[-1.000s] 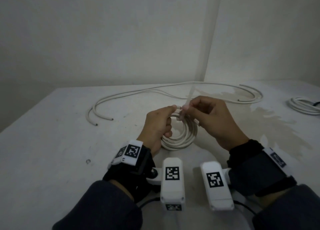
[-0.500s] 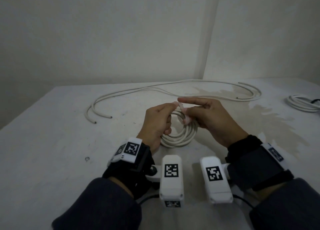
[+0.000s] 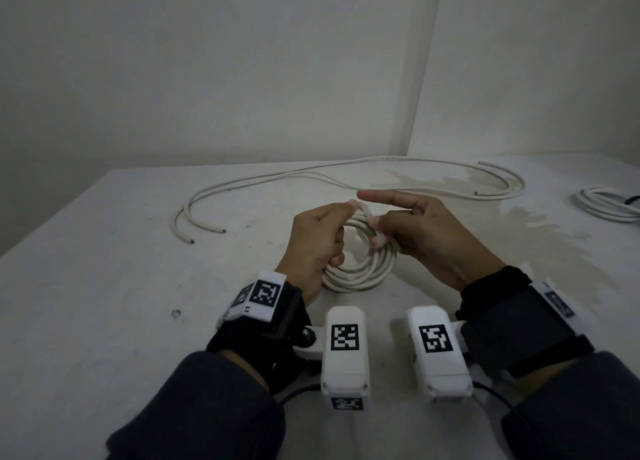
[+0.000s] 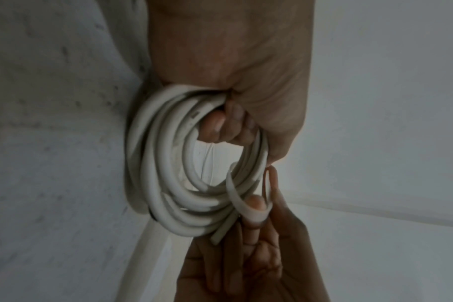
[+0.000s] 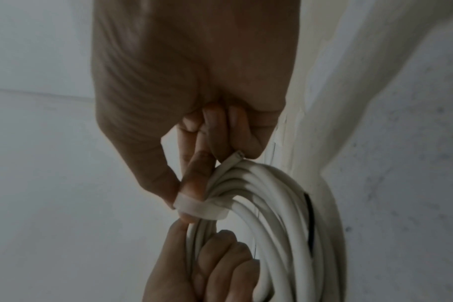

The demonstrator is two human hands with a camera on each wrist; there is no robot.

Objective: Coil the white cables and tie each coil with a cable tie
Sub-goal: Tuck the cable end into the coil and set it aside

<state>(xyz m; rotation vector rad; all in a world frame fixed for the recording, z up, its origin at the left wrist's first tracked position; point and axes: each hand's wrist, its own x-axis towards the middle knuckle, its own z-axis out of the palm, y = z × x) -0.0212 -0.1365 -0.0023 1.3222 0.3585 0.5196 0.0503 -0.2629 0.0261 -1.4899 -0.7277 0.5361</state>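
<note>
A coil of white cable stands tilted on the table between my hands. My left hand grips its left side, with the fingers curled through the ring of the coil. A white cable tie loops over the top of the coil. My right hand pinches that tie against the bundle between thumb and a finger, while its index finger points straight left. In the left wrist view the tie forms a loose loop round a right fingertip.
Two long loose white cables snake across the back of the table, their cut ends at the left. Another white coil lies at the right edge. Walls meet in a corner behind the table.
The tie's tail, held upright a second ago, is now bent down over the coil. My right hand has lowered and its index finger has straightened. The left hand keeps its grip.
</note>
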